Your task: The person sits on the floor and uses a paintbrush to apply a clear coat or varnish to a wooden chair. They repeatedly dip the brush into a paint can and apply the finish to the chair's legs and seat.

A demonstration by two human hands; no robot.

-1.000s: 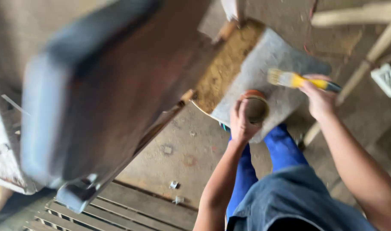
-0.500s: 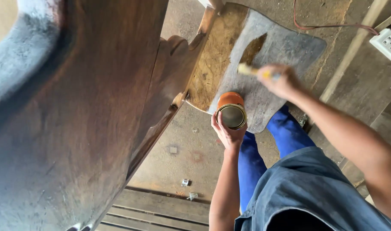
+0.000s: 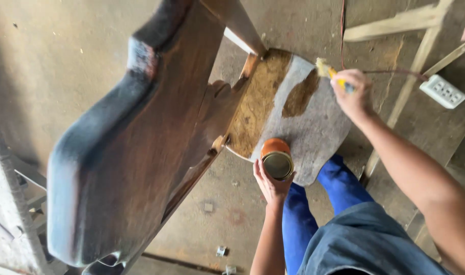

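left hand [image 3: 269, 184] gripping orange can [image 3: 277, 159] by chair seat [image 3: 314, 127]; right hand [image 3: 352, 94] clamping yellow brush [image 3: 330, 71], bristles touching seat.

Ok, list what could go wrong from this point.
1. The open can sits in the left hand alone, over the seat and blue trousers; a tilt could spill it.
2. The brush in the right hand works near the red cord and power strip; drips might reach them.
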